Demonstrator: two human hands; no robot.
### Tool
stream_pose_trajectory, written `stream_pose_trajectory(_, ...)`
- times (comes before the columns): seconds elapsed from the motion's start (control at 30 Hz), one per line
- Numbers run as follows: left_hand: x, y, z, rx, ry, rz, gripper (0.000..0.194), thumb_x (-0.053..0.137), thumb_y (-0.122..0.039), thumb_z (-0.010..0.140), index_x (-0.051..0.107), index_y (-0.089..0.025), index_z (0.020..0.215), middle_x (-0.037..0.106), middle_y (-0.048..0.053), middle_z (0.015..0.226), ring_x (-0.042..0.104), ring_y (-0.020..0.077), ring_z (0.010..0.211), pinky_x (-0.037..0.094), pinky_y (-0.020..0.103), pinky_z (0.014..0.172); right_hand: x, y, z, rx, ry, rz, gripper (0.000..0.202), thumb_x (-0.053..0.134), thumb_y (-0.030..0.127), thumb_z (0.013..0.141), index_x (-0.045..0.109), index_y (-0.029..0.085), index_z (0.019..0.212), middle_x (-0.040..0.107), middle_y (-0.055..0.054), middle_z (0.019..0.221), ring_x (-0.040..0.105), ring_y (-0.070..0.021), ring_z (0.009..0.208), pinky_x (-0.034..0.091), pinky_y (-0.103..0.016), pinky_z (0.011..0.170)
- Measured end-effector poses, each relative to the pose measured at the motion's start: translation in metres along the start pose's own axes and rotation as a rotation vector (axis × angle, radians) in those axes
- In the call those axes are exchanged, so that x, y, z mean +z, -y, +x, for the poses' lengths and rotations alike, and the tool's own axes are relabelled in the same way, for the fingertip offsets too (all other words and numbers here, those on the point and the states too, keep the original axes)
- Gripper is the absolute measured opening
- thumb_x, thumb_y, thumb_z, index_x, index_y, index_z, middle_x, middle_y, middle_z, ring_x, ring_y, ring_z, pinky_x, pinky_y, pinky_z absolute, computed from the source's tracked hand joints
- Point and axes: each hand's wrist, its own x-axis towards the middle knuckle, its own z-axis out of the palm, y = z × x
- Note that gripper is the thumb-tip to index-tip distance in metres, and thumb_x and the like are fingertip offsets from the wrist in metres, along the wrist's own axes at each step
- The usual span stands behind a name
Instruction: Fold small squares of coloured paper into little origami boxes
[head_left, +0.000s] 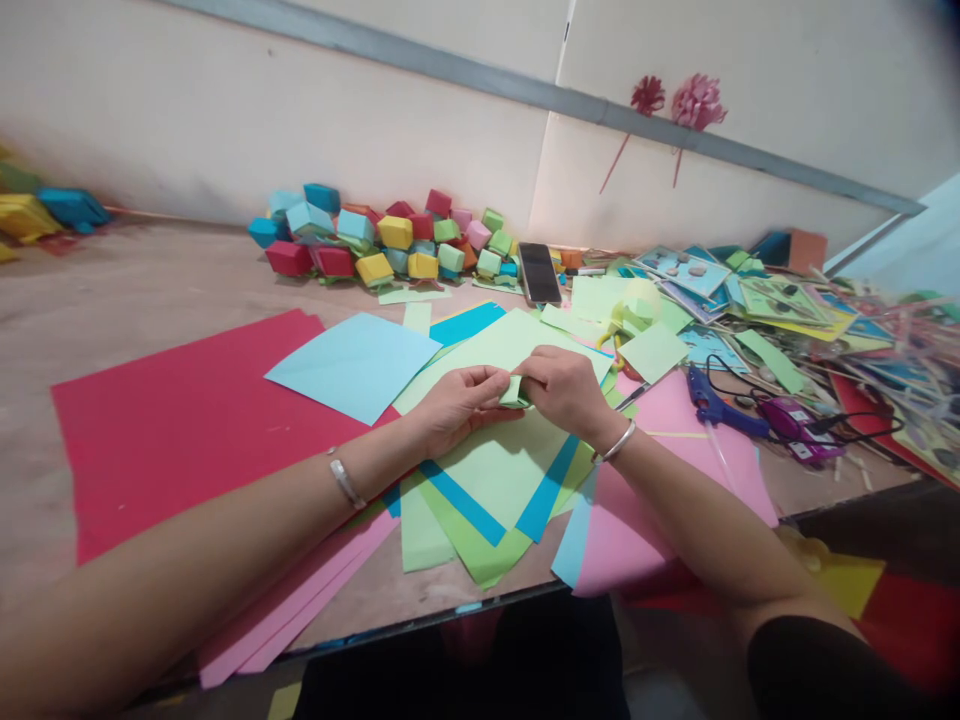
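A small folded piece of light green paper [514,392] is held between my two hands, over a stack of pale green sheets. My left hand [461,408] pinches its left side between thumb and fingers. From the right, my right hand [562,385] closes on the other side, its fingertips partly hidden behind its knuckles. Beneath them lies a large pale green sheet [495,480], with blue paper [551,490] showing at its edges. A light blue sheet [352,365] rests just to the left, on top of a big red sheet [187,430].
Several folded paper boxes [375,235] are heaped by the wall, beside a phone [539,273]. Scissors [619,345] lie partly under green paper. A blue glue gun [724,408] sits on the right, near piled cards and sticks. Pink paper [667,500] reaches the table's front edge.
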Motion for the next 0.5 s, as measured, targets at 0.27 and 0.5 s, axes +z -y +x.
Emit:
stream_pose_trajectory(0.27, 0.0001, 0.0032, -0.0008, -0.108, 0.168, -0.014, 0.034, 0.077, -0.044, 0.081, 0.068, -0.011, 0.083, 0.076, 0.012, 0.083, 0.074, 0.0215, 0.079, 0.060, 0.036, 0.081, -0.0039, 0.0046, -0.0003, -0.014, -0.053, -0.015, 0.019, 0.053, 0.011, 0.075, 0.056, 0.019, 0.059, 0.048, -0.002, 0.061, 0.044, -0.0146, 0.060, 0.028, -0.029, 0.057)
stream_pose_trajectory(0.5, -0.0012, 0.0005, 0.0002, -0.113, 0.123, 0.023, 0.037, 0.083, -0.042, 0.075, 0.072, -0.009, 0.088, 0.077, 0.015, 0.088, 0.075, 0.0218, 0.082, 0.060, 0.029, 0.076, 0.0025, -0.0021, 0.0014, -0.011, 0.011, 0.007, 0.019, 0.051, 0.007, 0.074, 0.055, 0.019, 0.060, 0.051, -0.001, 0.061, 0.047, -0.0144, 0.062, 0.029, -0.028, 0.059)
